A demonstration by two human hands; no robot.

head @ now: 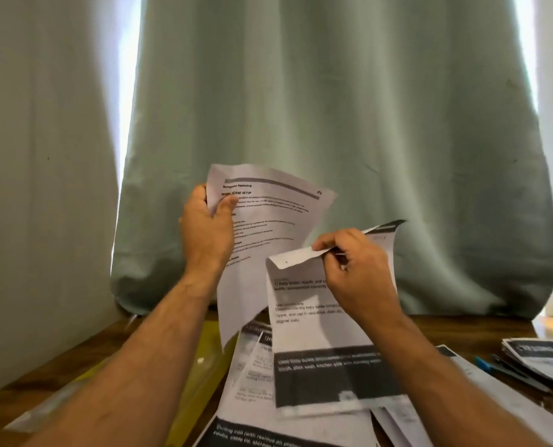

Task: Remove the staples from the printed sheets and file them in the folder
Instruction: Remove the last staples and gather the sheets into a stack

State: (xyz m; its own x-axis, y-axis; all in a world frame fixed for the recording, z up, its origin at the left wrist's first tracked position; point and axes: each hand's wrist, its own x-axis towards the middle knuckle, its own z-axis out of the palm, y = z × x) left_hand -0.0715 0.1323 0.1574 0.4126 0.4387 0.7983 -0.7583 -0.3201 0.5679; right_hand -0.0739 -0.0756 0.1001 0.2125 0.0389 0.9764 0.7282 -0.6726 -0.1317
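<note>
Printed sheets (268,214): matt paper, creased. Folder (204,359): glossy yellow plastic. Tabletop (462,327): smooth brown wood. Curtain (333,108): matt green cloth.

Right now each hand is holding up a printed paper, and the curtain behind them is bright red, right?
Not quite. The left hand and right hand each hold a printed sheet, but the curtain is pale green, not red. The head view shows it.

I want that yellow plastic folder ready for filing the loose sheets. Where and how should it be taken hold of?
Probably by the bare near-left part of the yellow plastic folder, coming from the left. It lies flat on the wooden table, and printed sheets on the table overlap its right side, so that side is blocked. The left hand is nearest but grips a printed page now.
</note>
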